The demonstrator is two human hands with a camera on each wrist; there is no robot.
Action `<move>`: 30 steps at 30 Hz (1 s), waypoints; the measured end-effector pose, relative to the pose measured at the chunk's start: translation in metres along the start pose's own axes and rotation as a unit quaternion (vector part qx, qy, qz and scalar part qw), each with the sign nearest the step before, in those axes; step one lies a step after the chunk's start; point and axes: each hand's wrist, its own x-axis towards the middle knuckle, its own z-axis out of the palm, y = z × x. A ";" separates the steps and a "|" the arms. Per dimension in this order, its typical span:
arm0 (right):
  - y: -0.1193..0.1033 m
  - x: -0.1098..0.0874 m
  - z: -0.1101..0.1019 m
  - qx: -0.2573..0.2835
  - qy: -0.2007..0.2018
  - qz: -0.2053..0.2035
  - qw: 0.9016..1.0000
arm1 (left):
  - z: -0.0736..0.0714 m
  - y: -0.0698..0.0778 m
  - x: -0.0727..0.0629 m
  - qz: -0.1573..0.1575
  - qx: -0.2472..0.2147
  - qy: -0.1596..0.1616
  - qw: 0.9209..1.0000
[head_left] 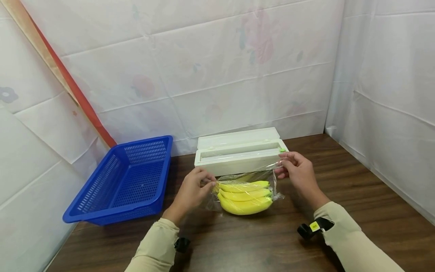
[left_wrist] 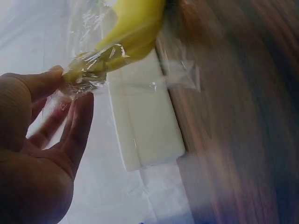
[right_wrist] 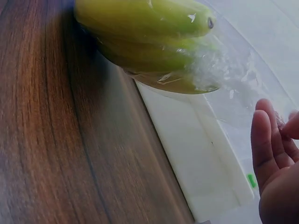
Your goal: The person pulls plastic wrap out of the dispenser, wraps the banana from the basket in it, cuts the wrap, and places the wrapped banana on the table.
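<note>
A bunch of yellow bananas (head_left: 245,198) lies on the table under clear plastic wrap (head_left: 251,176). My left hand (head_left: 194,190) pinches the wrap at the stem end of the bunch; in the left wrist view its thumb and fingertips meet on the crumpled film (left_wrist: 86,77). At the far right corner of the wrap, my right hand (head_left: 299,175) pinches the film between thumb and fingers and holds it raised. The right wrist view shows the film (right_wrist: 233,77) stretched from the banana tips toward those fingers. Directly behind the bananas stands a white wrap dispenser box (head_left: 238,164) with its lid open.
A blue plastic basket (head_left: 159,196) with slotted sides stands at the left of the table. Dark wood grain covers the tabletop (head_left: 367,211). White patterned sheeting (head_left: 210,75) hangs behind, and a red and tan strip (head_left: 85,102) leans at the left.
</note>
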 end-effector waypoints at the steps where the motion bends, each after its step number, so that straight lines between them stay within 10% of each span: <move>1: -0.001 -0.001 0.000 -0.001 -0.006 -0.003 1.000 | 0.000 0.000 0.000 0.011 0.011 -0.002 1.000; 9: -0.004 -0.007 -0.007 -0.042 -0.067 -0.022 0.997 | -0.004 -0.001 -0.003 0.045 0.095 -0.031 0.994; 19: -0.006 -0.011 -0.010 -0.098 -0.095 -0.074 0.988 | -0.014 -0.004 -0.008 0.047 0.011 -0.119 0.992; 30: -0.003 -0.012 -0.001 -0.156 -0.073 -0.123 0.977 | -0.007 -0.005 -0.007 0.087 0.011 -0.070 0.994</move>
